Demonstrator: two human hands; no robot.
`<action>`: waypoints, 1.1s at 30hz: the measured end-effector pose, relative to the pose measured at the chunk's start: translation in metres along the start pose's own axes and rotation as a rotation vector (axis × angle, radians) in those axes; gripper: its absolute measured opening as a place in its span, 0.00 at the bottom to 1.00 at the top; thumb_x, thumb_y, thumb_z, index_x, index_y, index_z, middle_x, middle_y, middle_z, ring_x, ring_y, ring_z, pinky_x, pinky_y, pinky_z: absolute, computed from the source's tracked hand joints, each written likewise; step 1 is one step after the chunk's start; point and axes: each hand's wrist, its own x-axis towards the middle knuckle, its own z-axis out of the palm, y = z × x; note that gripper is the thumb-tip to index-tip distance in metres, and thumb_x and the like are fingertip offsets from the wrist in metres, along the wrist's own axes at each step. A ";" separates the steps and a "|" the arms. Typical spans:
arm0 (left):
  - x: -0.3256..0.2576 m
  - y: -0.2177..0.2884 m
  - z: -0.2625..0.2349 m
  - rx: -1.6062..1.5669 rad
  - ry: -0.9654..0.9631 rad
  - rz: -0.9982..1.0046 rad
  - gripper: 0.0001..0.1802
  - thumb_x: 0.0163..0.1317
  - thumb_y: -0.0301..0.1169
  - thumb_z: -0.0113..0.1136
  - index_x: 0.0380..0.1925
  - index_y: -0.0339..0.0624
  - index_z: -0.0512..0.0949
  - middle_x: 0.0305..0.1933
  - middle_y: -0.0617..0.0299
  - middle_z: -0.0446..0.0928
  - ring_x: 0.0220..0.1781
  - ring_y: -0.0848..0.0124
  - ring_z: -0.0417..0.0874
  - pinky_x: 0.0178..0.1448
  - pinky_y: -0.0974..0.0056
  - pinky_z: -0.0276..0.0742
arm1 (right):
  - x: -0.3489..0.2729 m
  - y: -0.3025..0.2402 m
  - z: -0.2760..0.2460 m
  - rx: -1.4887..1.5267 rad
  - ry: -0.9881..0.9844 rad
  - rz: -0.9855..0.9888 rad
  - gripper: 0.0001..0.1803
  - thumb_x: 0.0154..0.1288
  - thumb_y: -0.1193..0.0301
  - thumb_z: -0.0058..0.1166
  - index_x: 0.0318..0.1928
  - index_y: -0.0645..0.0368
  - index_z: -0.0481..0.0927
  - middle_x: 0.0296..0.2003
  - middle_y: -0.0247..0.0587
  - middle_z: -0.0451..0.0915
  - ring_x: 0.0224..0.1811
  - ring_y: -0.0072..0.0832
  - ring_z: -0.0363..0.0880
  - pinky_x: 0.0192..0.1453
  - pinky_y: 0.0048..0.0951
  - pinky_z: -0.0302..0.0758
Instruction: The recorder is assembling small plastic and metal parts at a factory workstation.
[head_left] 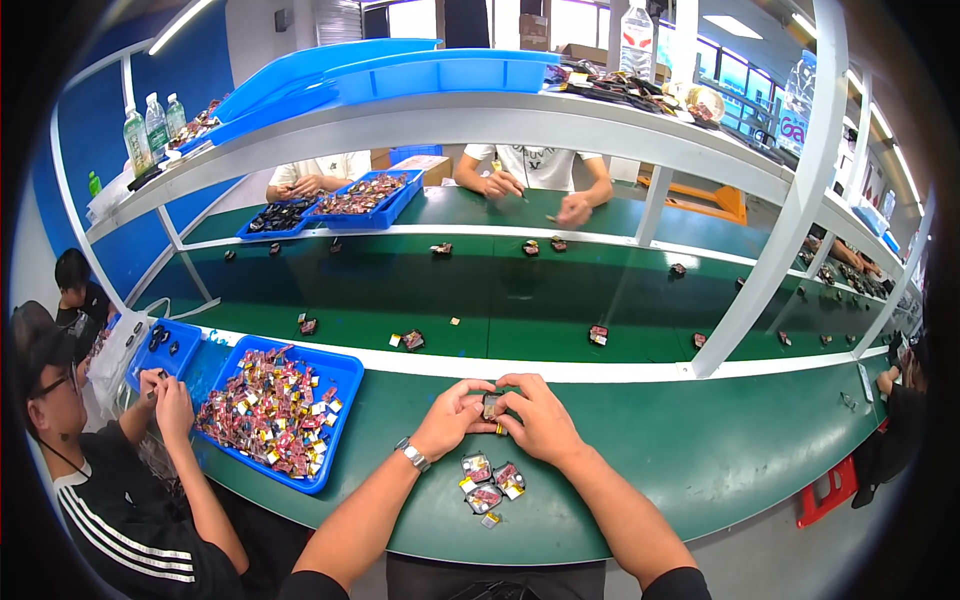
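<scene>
Over the green bench point(420, 530), my left hand point(448, 424) and my right hand point(540, 418) meet and pinch one small dark casing point(490, 406) between their fingers. A bit of yellow shows at its lower edge, while the fingers cover most of the rest. Just below lies a group of 3 similar casings point(483, 497), dark-rimmed, with reddish circuit boards and white-and-yellow parts inside. A loose white-and-yellow piece point(490, 520) rests at the near side of this group. My left wrist wears a metal watch point(412, 455).
Left of my arms stands a blue tray point(350, 385) heaped with reddish circuit boards. A co-worker point(130, 500) sits beside it. Beyond a white rail point(440, 367), a dark green conveyor belt point(560, 290) carries scattered casings. A white-framed shelf point(460, 118) spans above; people work across from me.
</scene>
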 end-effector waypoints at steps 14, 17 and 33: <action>0.001 -0.003 -0.003 -0.017 -0.034 0.005 0.17 0.70 0.20 0.45 0.58 0.39 0.66 0.52 0.54 0.76 0.53 0.68 0.81 0.59 0.62 0.81 | -0.002 0.005 0.001 0.057 -0.085 0.075 0.06 0.57 0.73 0.63 0.37 0.53 0.83 0.52 0.37 0.74 0.57 0.39 0.71 0.59 0.36 0.72; -0.001 -0.002 -0.006 -0.009 -0.084 0.007 0.20 0.67 0.17 0.45 0.59 0.38 0.65 0.52 0.53 0.77 0.54 0.68 0.80 0.59 0.62 0.80 | -0.002 0.001 0.002 0.127 -0.079 0.179 0.05 0.58 0.71 0.62 0.36 0.54 0.84 0.52 0.36 0.75 0.58 0.38 0.71 0.60 0.36 0.72; -0.001 -0.004 -0.009 0.047 -0.111 -0.002 0.17 0.69 0.20 0.47 0.57 0.40 0.66 0.50 0.57 0.78 0.52 0.70 0.81 0.58 0.63 0.81 | -0.008 0.001 0.002 0.191 -0.090 0.118 0.05 0.58 0.71 0.61 0.36 0.55 0.84 0.52 0.39 0.77 0.59 0.38 0.71 0.61 0.37 0.72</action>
